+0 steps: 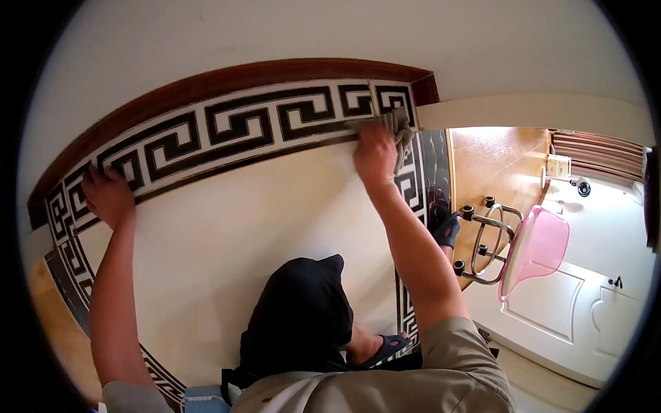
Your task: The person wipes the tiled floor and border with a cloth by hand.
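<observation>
A grey cloth [399, 131] is gripped in my right hand [376, 155], which presses it to the black-and-white patterned tile border [303, 113] near the border's right corner. My right hand is slightly blurred. My left hand [109, 195] rests on the same border at the far left, fingers apart and holding nothing. Above the border runs a dark red-brown baseboard [255, 71]. The pale floor tile [241, 199] lies between my arms.
My bent knee in black cloth [296, 310] and a dark shoe [387, 347] are below. At the right stand a pink chair [537, 248] with metal legs, a white door [551, 303] and another dark shoe [447, 230]. A white wall [310, 31] rises beyond the baseboard.
</observation>
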Demonstrator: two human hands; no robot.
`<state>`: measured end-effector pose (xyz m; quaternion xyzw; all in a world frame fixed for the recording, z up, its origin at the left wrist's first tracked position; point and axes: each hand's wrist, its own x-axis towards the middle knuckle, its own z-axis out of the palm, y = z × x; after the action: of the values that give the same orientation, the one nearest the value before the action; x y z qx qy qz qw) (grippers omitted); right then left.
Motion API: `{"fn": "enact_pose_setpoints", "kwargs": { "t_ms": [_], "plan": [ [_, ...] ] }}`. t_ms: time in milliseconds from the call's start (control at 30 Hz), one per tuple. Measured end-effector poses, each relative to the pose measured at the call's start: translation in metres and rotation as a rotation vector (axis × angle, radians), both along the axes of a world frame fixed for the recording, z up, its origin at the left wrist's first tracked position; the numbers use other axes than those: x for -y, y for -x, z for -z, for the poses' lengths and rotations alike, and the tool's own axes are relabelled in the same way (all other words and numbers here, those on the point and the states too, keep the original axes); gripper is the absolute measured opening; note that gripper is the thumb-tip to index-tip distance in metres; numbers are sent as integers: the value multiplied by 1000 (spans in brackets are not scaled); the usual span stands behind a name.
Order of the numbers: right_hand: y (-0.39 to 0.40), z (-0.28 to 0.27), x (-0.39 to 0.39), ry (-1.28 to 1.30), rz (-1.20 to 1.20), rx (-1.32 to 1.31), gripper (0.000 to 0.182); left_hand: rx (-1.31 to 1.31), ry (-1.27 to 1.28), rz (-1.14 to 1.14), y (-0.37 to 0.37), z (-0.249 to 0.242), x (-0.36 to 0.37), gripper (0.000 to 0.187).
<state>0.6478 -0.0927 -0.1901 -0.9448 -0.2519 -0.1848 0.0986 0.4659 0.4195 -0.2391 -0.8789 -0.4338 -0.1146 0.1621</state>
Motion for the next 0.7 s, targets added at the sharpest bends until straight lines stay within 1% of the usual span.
{"fn": "enact_pose_setpoints", "kwargs": {
  "t_ms": [133,167,200,267,333,367,400,467,533,567,600,667,700],
  "plan": [
    [2,-10,-7,-7,-101,-41,25,28,-21,-3,-2,-2,3,49],
    [-1,-11,-4,-25,-39,7,26,46,-3,-5,-3,-2,4,49],
    [-1,-8,-6,-22,96,-2,27,28,-29,-16,-3,0,4,49],
    [7,6,-20,-21,63,14,25,4,-12,-35,-3,1,4,51],
    [35,16,-62,12,54,-59,24,26,8,-32,-1,5,1,52],
    [45,9,-84,-87,-102,16,25,40,18,-27,-2,6,1,52],
    [51,-8,-103,-86,-139,-14,26,51,31,-28,-5,4,2,53],
    [45,-3,-92,-124,-170,-38,25,61,52,-33,-4,2,3,53],
    [33,-5,-62,-40,-128,-83,28,34,69,-21,-3,-7,7,52],
    [23,4,-41,-33,-133,-16,31,26,74,-24,-4,-7,5,52],
    [17,-8,-36,-78,-112,-4,32,14,82,-26,-4,-8,5,52],
    [21,0,-35,-11,16,23,29,35,59,-21,-4,-8,7,51],
    [26,2,-46,-47,-6,-28,28,45,43,-30,-5,-5,7,50]
  ]
}}
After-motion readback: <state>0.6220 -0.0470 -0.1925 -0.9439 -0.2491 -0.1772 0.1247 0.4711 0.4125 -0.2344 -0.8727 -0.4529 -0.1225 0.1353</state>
